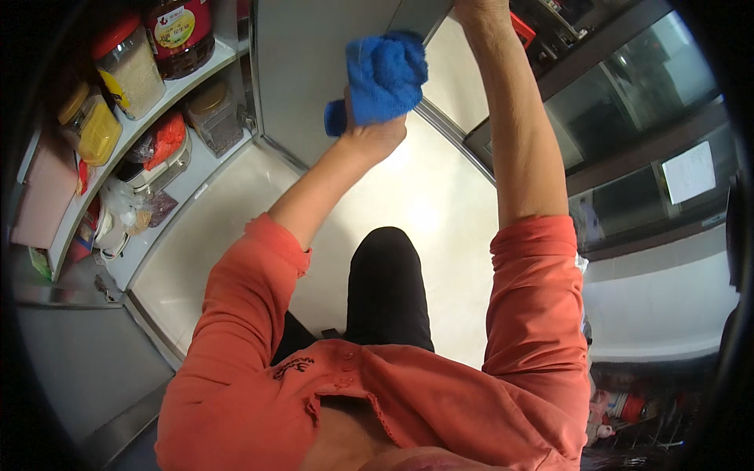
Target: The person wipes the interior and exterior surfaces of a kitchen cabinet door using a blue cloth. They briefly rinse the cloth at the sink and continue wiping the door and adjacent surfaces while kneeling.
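My left hand (378, 140) is closed around a bunched blue terry cloth (386, 76). A smaller blue fold sticks out at the left side of this hand. Cloth and hand are in front of a grey sliding door or panel (312, 53), and I cannot tell whether the cloth touches it. At the top edge of the view, my right hand (480, 7) shows only its wrist end, close to the panel's right edge. Its fingers are cut off, so its grip is hidden.
Shelves (177, 94) on the left hold a red-lidded jar (132, 76), a yellow container (97, 138), a dark bottle (179, 47) and several bags and boxes. On the right stands a dark-framed glass cabinet (624, 88) with a paper (689, 172) on it. Pale floor (453, 235) lies below me.
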The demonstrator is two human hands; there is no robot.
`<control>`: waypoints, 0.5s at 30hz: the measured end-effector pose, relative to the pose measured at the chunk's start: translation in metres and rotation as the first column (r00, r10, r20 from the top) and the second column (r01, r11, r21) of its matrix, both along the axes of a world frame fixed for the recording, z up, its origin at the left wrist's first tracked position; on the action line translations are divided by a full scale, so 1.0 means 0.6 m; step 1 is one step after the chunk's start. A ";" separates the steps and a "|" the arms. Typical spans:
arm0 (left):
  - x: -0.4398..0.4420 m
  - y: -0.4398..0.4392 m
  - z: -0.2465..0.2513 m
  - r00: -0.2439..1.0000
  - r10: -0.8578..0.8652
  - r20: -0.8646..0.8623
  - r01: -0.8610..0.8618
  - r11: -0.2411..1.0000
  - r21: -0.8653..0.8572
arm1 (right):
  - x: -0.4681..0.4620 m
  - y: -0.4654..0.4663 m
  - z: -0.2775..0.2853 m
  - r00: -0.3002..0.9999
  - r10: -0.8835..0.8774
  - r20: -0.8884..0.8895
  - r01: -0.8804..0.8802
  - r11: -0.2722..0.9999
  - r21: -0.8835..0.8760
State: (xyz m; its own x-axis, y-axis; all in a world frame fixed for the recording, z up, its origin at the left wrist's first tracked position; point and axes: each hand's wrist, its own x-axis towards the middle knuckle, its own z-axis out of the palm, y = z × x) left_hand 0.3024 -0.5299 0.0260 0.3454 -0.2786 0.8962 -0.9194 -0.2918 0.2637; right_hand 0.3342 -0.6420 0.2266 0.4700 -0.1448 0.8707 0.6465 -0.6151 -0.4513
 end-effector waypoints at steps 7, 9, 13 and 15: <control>-0.007 -0.026 -0.088 0.987 0.160 -0.018 -0.160 0.985 -0.055 | 0.020 0.007 -0.009 0.976 0.212 -0.046 -0.200 0.961 0.192; -0.018 -0.026 -0.114 0.970 0.239 -0.036 -0.240 0.970 -0.040 | 0.012 0.009 -0.010 0.975 0.216 -0.048 -0.204 0.964 0.171; -0.014 -0.026 -0.158 0.915 0.114 -0.387 -0.130 0.991 -0.015 | 0.016 -0.009 -0.013 0.972 0.234 0.016 -0.234 0.970 0.068; -0.009 -0.019 -0.170 0.879 0.254 -0.403 -0.213 0.966 0.144 | 0.013 -0.009 -0.012 0.968 0.249 -0.032 -0.244 0.964 0.108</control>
